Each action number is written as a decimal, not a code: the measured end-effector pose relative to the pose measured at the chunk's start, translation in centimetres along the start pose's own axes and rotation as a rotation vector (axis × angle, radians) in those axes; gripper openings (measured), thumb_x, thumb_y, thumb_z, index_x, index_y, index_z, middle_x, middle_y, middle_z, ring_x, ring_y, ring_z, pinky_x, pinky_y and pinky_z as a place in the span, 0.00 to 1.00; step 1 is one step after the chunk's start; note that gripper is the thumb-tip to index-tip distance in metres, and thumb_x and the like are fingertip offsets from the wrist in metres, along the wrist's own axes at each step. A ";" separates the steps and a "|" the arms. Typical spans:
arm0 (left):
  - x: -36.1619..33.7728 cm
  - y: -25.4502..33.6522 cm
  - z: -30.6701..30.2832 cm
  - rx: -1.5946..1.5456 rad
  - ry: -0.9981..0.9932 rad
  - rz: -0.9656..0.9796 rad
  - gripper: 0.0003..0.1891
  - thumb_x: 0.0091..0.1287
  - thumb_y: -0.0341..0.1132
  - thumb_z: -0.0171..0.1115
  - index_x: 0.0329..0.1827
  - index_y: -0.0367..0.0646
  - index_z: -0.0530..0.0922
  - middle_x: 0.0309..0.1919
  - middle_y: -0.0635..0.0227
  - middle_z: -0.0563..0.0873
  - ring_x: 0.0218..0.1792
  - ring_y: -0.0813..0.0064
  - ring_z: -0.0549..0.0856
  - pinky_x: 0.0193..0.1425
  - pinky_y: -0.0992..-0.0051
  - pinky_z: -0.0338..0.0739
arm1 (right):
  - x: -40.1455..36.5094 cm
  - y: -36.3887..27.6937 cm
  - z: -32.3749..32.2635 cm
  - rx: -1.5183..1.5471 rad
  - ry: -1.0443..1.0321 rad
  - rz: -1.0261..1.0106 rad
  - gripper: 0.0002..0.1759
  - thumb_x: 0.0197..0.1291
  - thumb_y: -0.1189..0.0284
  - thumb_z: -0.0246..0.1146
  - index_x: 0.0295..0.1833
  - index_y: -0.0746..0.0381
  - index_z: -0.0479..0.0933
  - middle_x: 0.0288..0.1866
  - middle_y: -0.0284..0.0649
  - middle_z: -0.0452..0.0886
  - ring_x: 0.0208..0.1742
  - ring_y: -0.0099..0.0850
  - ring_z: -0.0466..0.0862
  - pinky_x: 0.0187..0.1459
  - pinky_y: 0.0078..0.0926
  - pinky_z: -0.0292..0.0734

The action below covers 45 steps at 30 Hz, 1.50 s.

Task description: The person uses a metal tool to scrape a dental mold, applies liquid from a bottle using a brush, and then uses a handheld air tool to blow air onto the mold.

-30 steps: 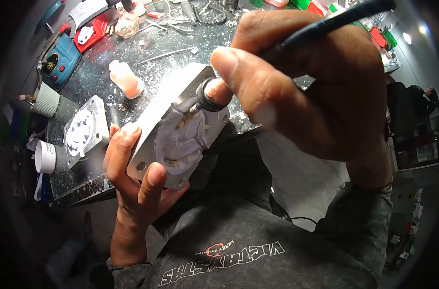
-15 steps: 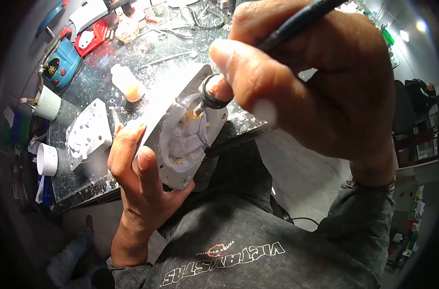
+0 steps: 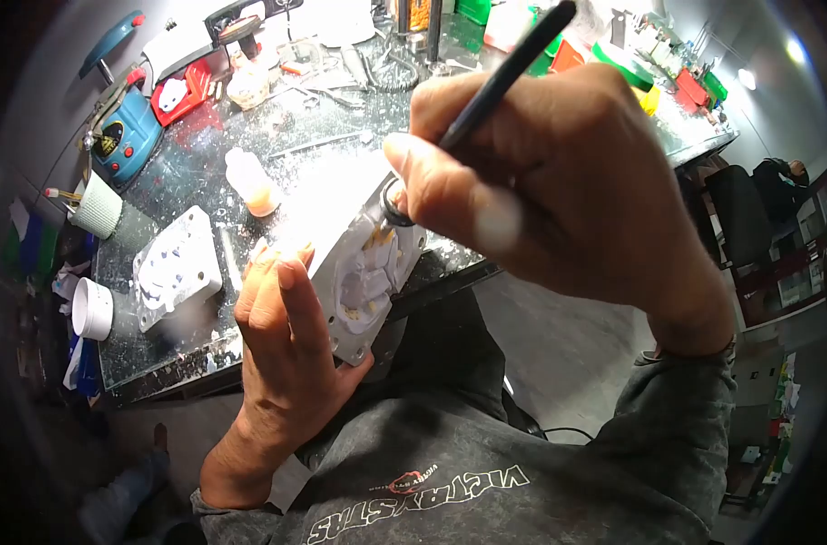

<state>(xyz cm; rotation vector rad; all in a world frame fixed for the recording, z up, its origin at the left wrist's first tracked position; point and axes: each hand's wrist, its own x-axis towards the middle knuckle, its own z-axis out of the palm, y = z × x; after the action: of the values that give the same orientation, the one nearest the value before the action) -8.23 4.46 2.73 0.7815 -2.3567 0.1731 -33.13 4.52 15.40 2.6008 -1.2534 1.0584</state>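
A metal flask half (image 3: 348,343) filled with white plaster and yellowish teeth is tilted at the table's front edge. My left hand (image 3: 291,331) grips it from the left and below, thumb and fingers around its side. In my right hand (image 3: 559,182) is a dark-handled brush (image 3: 509,77), pinched between thumb and fingers. A ring-shaped black item (image 3: 395,202) is also at those fingertips, and its tip is over the upper teeth in the plaster. An orange-tinted bottle (image 3: 252,184) stands behind my left hand.
A second flask half (image 3: 179,268) with white plaster lies left on the dark table (image 3: 173,350). Near it are a white tub (image 3: 92,309), a ribbed cup (image 3: 96,207), a blue machine (image 3: 129,136) and a red tray (image 3: 182,94). Another person (image 3: 781,186) is at the far right.
The flask has tilted more, showing its face more narrowly. My right hand has shifted left with the brush, and more of the table's back right now shows.
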 end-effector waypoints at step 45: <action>-1.7 -1.9 0.8 -0.139 0.032 -0.253 0.81 0.28 0.36 0.88 0.87 0.37 0.38 0.87 0.46 0.44 0.80 0.41 0.57 0.83 0.46 0.51 | -0.3 3.2 4.1 0.263 0.001 0.099 0.12 0.76 0.71 0.63 0.40 0.68 0.83 0.27 0.34 0.86 0.22 0.14 0.78 0.24 0.17 0.71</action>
<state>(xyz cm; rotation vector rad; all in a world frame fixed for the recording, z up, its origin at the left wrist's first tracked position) -6.51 3.52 0.88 0.9908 -2.1894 -0.0840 -33.22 1.22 11.38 2.7473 -1.3383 1.3260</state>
